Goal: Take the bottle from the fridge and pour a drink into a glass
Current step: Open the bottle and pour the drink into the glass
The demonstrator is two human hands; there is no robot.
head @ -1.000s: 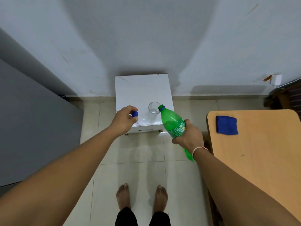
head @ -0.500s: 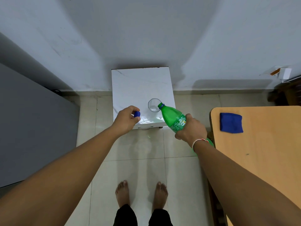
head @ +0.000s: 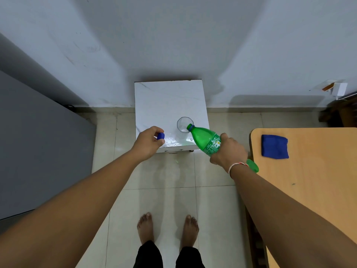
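Observation:
My right hand (head: pixel 229 150) grips a green plastic bottle (head: pixel 204 137) around its labelled middle. The bottle is uncapped and tilted steeply, its mouth resting over the rim of a clear glass (head: pixel 183 124). The glass stands upright near the front right of a small white stand (head: pixel 166 101). My left hand (head: pixel 148 142) hovers at the stand's front left edge, holding the blue bottle cap (head: pixel 160 135) between fingers and thumb. The bottle's base pokes out behind my right wrist.
A wooden table (head: pixel 316 171) is on the right with a folded blue cloth (head: pixel 274 146) on it. A grey appliance side (head: pixel 38 144) fills the left. The stand backs against a pale wall. My bare feet (head: pixel 168 227) stand on the tiled floor.
The bottle has tipped further down toward horizontal and its mouth has come over the glass rim. The left hand with the cap has stayed about where it was.

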